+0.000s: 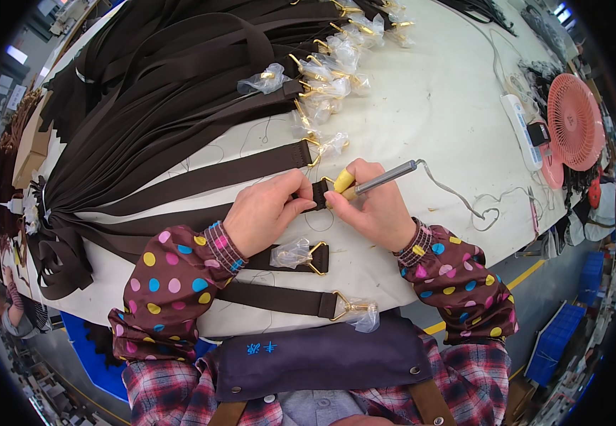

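Head view

– Worked strap (320, 194), one, dark brown, taken as landmark: laid across the pale bench (429, 113), a gold buckle (328, 180) fitted at its end
– Left hand (269, 207): thumb and fingers pinched on the worked strap, just short of its end
– Right hand (379, 210): closed round a corded pen-shaped tool (387, 177) at the end of the worked strap, a yellow finger cover (344, 179) being worn; the tool's tip is hidden by the fingers, so contact with the webbing cannot be told
– Upper strap (215, 172), one, similar: just beyond the worked strap
– Lower strap (279, 299), one, wrapped buckle attached: nearer the body than the worked strap
– Cord (457, 202), grey: trailed to the right of the worked strap

Handling, as judged: the tool seems to be applied at the buckle end; the webbing is best kept flat and firmly pinched there, the left fingertips held clear of the tip in case it is hot or sharp, the buckle turned aside, light pressure used, and the cord left slack, away from the worked strap
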`<state>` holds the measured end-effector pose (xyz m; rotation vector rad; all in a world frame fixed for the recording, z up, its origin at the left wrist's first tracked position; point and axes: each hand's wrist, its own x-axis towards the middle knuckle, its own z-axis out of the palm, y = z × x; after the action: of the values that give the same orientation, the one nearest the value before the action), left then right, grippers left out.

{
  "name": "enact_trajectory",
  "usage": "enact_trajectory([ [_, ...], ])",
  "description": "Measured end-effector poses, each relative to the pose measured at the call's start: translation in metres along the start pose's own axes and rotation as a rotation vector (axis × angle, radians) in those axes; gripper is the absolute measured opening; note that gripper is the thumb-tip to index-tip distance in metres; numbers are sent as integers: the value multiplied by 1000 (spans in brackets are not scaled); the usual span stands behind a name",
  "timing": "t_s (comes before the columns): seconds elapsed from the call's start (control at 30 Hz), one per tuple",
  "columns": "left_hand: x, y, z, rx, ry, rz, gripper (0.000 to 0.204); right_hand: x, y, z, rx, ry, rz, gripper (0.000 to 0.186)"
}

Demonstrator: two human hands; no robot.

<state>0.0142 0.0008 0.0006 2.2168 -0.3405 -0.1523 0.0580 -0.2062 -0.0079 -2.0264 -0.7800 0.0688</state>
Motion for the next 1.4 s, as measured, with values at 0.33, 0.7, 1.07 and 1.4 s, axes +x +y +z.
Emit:
enact_trajectory([
  [0.33,5,-8,-27,-16,-326,118,20,-1,-1,-1,173,3,101,21],
  [0.7,26,-1,-28,156,-403,112,19,-1,0,0,94,-26,50,21],
  [1.07,24,-12,-22,63,-292,149,14,-3,2,3,-3,-19,-10,25],
  [1.4,25,-9,-22,67,-290,91,12,-2,1,2,-29,-54,30,25],
])
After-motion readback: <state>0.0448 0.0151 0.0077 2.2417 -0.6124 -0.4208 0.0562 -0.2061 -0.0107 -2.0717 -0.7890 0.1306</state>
